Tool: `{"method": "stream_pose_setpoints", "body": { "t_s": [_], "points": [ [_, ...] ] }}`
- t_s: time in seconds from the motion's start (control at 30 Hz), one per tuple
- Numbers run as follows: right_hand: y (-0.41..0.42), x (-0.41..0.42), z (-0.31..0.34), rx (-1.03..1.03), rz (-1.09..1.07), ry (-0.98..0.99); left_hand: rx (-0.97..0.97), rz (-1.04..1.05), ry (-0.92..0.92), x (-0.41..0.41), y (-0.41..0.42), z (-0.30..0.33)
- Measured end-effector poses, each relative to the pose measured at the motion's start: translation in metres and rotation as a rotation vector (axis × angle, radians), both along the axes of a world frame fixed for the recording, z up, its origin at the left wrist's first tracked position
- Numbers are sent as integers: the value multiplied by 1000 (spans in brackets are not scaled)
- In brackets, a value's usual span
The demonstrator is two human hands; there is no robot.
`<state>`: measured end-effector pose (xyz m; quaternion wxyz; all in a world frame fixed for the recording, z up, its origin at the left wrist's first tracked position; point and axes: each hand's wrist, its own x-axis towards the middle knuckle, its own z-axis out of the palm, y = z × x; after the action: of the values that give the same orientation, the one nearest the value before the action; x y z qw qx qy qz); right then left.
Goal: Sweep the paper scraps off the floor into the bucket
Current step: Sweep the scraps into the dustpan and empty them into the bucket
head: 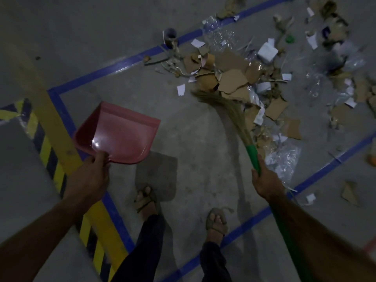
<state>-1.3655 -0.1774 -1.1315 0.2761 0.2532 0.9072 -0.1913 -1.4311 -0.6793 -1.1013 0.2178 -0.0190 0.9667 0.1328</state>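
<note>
Pink dustpan [117,134] hangs off the floor, pinched at its rim by the left hand [94,173]; the right hand [264,180] grips the broom [234,117], bristles at the scraps [236,82]. Gathering seems underway; next, lower the pan beside the pile. No bucket is visible, and dimness blurs the far litter

Both forearms are bare right up to the frame edge, no sleeves, no watch or bands showing at the wrists. The left hand [95,169] and right hand [266,180] carry no gloves or rings that can be made out in this dim light. Lower down, dark trousers [146,247], loose at the hem. On the feet, open-toed tan sandals [216,221] with broad straps, toes exposed.
</note>
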Motion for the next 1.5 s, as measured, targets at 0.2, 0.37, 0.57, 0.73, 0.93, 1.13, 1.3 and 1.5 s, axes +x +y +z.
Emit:
{"method": "stream_pose_setpoints", "body": {
  "t_s": [0.2,0.37,0.57,0.73,0.93,1.13,1.3,1.5],
  "points": [
    [-59,43,59,-147,75,-34,6,39,36,-22,-37,29],
    [-129,61,50,-270,301,-119,-65,142,-1,-28,-88,41],
    [-253,-2,1,-281,700,-200,-141,229,-63,-9,-129,36],
    [-308,-87,-42,-197,695,-266,-158,257,-111,-3,-131,20],
    [-243,-136,-83,-158,230,-215,-87,177,-94,-38,-104,0],
    [-98,-136,-59,-153,-82,-272,-29,103,-56,-106,-52,-12],
    [-38,-141,-14,-103,-143,-101,15,28,10,-161,-13,-3],
    [-24,-119,34,-141,-135,29,-35,-68,26,-207,21,12]
  ]
}}
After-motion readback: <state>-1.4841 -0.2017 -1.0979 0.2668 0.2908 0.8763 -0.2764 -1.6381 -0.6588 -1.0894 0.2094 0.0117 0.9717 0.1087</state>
